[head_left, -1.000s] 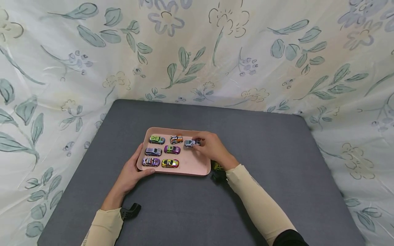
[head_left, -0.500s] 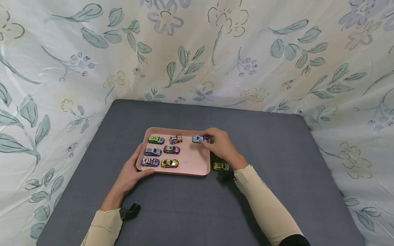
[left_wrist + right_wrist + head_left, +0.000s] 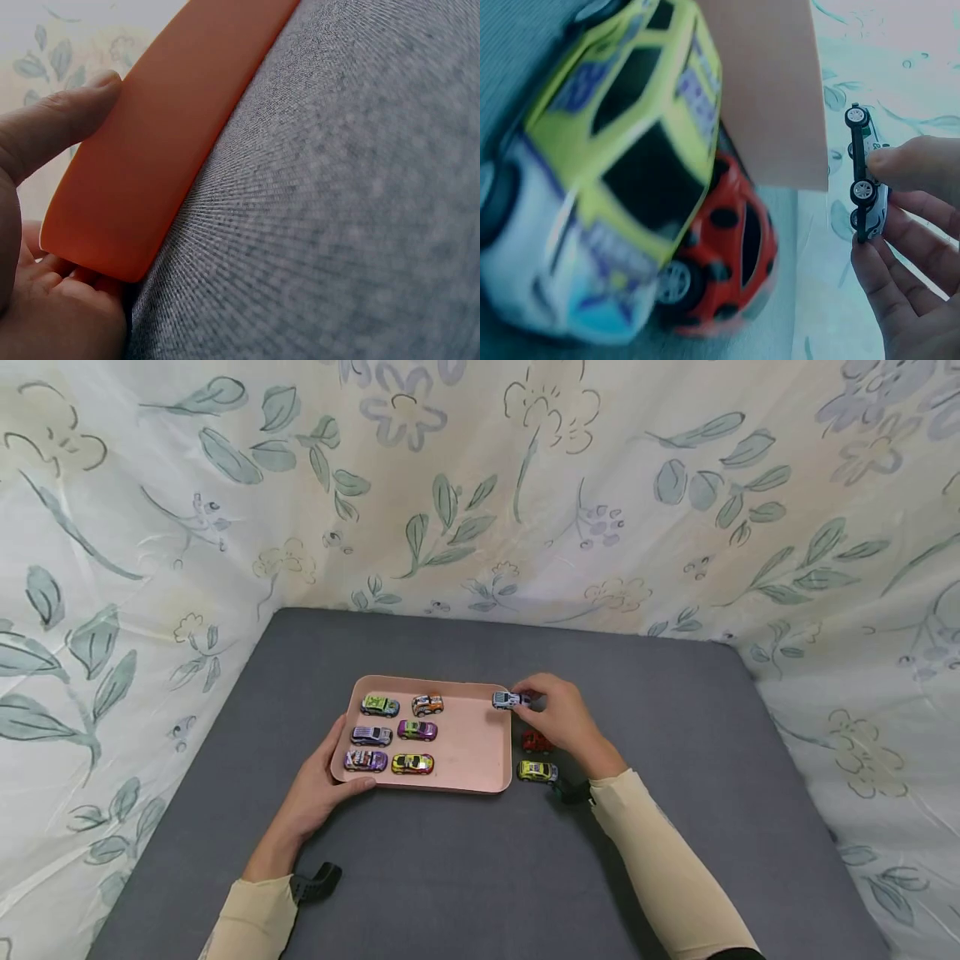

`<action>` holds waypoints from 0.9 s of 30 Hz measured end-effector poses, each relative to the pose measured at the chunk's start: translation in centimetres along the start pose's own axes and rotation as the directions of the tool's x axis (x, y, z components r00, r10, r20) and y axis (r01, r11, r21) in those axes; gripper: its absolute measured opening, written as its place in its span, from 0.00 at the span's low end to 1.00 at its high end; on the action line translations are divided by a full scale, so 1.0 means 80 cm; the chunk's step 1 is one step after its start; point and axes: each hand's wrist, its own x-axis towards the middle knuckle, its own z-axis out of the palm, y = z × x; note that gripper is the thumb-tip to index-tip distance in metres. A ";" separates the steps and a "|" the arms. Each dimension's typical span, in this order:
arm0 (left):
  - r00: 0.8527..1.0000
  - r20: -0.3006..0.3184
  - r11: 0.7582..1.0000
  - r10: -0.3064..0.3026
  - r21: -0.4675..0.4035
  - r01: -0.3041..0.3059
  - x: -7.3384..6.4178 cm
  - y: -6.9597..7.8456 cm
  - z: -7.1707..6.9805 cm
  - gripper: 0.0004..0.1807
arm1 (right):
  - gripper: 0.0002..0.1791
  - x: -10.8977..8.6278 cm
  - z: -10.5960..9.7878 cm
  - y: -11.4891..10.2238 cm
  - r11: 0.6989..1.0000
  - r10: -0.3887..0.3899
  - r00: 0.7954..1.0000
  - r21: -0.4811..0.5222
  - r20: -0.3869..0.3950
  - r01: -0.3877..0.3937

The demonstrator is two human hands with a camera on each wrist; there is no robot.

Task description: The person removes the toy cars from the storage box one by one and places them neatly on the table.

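My right hand (image 3: pixel 561 714) pinches a small white-and-black toy car (image 3: pixel 506 700) over the back right corner of a pink tray (image 3: pixel 472 739). The right wrist view shows that toy car (image 3: pixel 860 176) turned wheels toward the camera, between thumb (image 3: pixel 919 161) and fingers. My left hand (image 3: pixel 318 785) grips the tray's front left corner; in the left wrist view its thumb (image 3: pixel 64 116) lies on the tray wall (image 3: pixel 165 127) and its fingers bend around the end. Several toy cars stand in the tray's left half, including a green one (image 3: pixel 380 706) and a purple one (image 3: pixel 417 730).
Just right of the tray, a yellow toy car (image 3: pixel 537 771) and a red toy car (image 3: pixel 536 741) stand on the dark grey tabletop (image 3: pixel 450 877). The red one has black spots in the right wrist view. A floral curtain (image 3: pixel 465 468) hangs behind and beside the table.
My right hand has moved right with the white-and-black toy car, from inside the tray to its right edge. The yellow and red toy cars have come into sight. My left hand stays put.
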 end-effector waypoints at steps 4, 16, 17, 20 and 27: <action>1.000 -0.007 1.000 -0.009 0.005 0.009 -0.002 0.002 0.000 0.67 | 0.12 -0.004 -0.006 0.007 1.000 0.018 1.000 0.002 -0.005 -0.018; 0.999 -0.003 0.999 -0.034 -0.010 0.034 -0.008 0.013 0.001 0.66 | 0.14 -0.021 -0.019 0.030 0.996 0.091 0.996 -0.009 -0.003 -0.091; 0.999 -0.001 0.999 -0.034 -0.010 0.034 -0.009 0.014 0.001 0.66 | 0.14 -0.022 -0.019 0.032 0.995 0.099 0.995 -0.005 -0.002 -0.099; 1.000 -0.001 0.999 -0.031 -0.008 0.031 -0.009 0.015 0.000 0.66 | 0.14 -0.024 -0.018 0.037 0.993 0.120 0.993 -0.010 0.005 -0.120; 1.000 -0.006 1.000 -0.014 0.020 0.014 -0.007 0.013 0.000 0.65 | 0.13 -0.028 -0.014 0.044 0.986 0.164 0.985 -0.033 0.052 -0.163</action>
